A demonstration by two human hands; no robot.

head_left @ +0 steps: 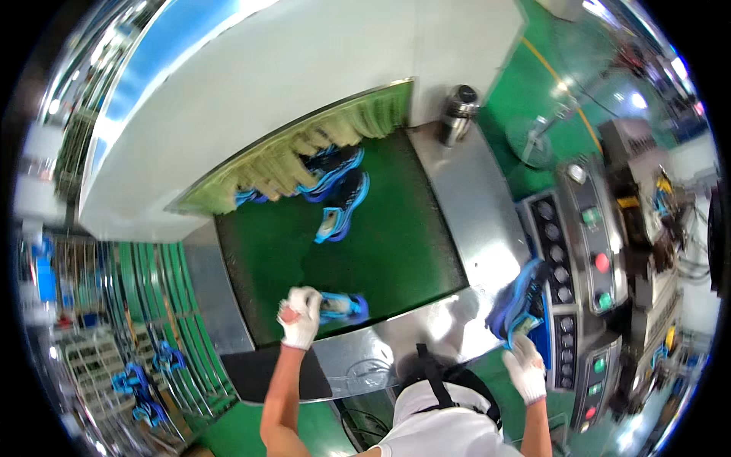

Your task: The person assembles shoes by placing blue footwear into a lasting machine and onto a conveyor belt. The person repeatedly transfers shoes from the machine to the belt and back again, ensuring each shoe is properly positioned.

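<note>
My left hand (299, 316), in a white glove, is closed with curled fingers at the left end of a blue shoe (346, 307) near the front of the green conveyor belt (396, 251). The glove hides that end of the shoe. On the right, my gloved right hand (525, 367) grips the near end of a blue and black sneaker (519, 301), held beside the control panel and tilted, its other end pointing away from me. Farther up the belt lies another blue and black sneaker (346, 202). Behind it, more sneakers (327, 167) are partly under the fringe curtain.
A yellowish fringe curtain (297, 160) hangs across the white machine's opening (304, 68). A steel flask (458, 114) stands on the right metal ledge. Control panels with knobs and buttons (601, 263) flank my right. At left, blue shoe-like pieces (137, 388) sit by a rack (164, 305).
</note>
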